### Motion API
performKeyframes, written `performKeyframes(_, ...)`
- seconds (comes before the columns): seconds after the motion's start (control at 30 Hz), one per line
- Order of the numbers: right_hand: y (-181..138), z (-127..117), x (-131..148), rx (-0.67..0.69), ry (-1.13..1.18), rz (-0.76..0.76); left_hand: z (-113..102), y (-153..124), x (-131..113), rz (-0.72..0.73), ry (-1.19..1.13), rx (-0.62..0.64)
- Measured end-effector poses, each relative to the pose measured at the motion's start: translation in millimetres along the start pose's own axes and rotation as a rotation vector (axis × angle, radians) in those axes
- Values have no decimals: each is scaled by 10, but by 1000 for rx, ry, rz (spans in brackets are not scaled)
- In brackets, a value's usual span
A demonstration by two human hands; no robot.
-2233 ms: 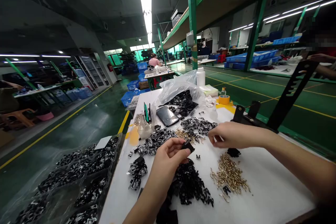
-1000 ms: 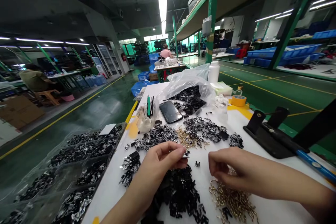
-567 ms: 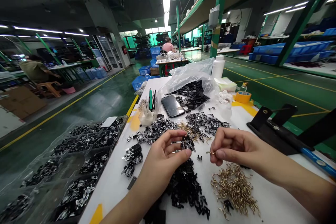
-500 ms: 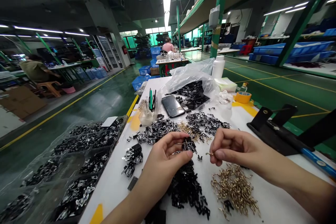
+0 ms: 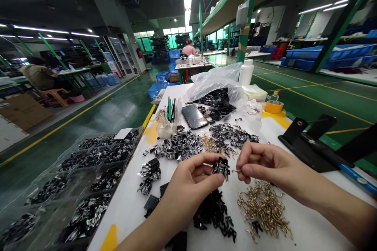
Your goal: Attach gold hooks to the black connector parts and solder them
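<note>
Head view: the left hand [image 5: 191, 180] is partly curled, thumb and fingertips closing on a black clip part [image 5: 220, 168] with bright metal prongs; whether this is one piece or several cannot be told. The prongs project past the fingertips, a grip that appears chosen to leave them exposed. The right hand [image 5: 265, 162] is nearly closed, thumb and forefinger pinching a small brass-coloured hook [image 5: 236, 171], presumably near one end so that its tip stays free. Both held pieces are near each other but apart, above the white surface [image 5: 318, 219]. Loose stock seems sorted for reach: a brass-coloured pile [image 5: 265, 210] lies below the right hand, a black pile [image 5: 213, 211] below the left. The phone [image 5: 194, 116] lies farther back, seemingly so as not to obstruct the hands.
</note>
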State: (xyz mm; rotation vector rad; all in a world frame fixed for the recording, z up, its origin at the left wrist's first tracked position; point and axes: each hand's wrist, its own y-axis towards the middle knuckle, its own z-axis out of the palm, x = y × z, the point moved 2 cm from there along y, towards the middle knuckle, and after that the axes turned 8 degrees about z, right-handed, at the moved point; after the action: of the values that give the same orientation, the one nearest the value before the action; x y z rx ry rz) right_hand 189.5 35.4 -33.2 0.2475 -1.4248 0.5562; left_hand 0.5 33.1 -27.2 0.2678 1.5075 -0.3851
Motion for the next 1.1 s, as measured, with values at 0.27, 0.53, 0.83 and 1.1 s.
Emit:
performKeyframes(0.27, -16, -12, -10, 12, -13, 21, 12, 4, -29, -18, 22, -8)
performKeyframes(0.53, -48, 53, 64, -22, 9, 62, 5, 14, -35, -36, 14, -17)
performKeyframes(0.83, -62, 50, 53, -12, 1, 29, 12, 5, -33, -21, 18, -18)
performKeyframes(1.1, -58, 40, 66, -62, -3, -71, 2, 14, -11, 4, 31, -6)
